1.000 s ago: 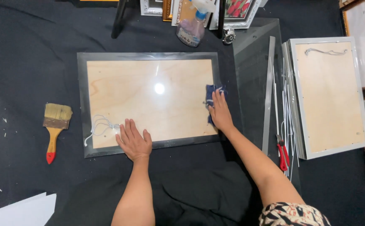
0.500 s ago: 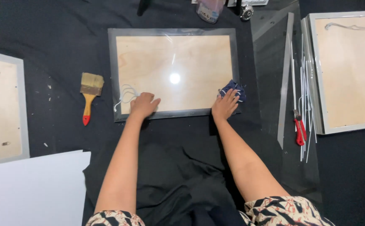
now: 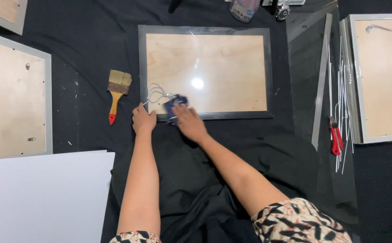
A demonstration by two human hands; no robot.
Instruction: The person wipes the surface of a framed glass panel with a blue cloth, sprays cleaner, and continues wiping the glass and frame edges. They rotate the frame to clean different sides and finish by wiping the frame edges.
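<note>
A grey picture frame [image 3: 205,116] with a glossy wooden panel lies flat on black cloth. My right hand [image 3: 188,123] presses a dark blue cloth [image 3: 174,106] onto the frame's near left corner. Beside it, my left hand [image 3: 143,120] rests at that same corner with fingers curled, touching the frame's edge. A thin white cord [image 3: 156,92] lies looped on the panel just beyond the blue cloth.
A wooden paintbrush with a red handle tip [image 3: 117,92] lies left of the frame. More frames lie at the left [image 3: 11,99] and right [image 3: 382,76]. A white board [image 3: 43,193] is at lower left. Metal strips [image 3: 322,81] and red pliers [image 3: 336,138] lie right. A jar [image 3: 244,9] stands beyond.
My right hand has swept the blue cloth along the frame's near edge from the right side to the left corner. My left hand slid off the panel to the corner.
</note>
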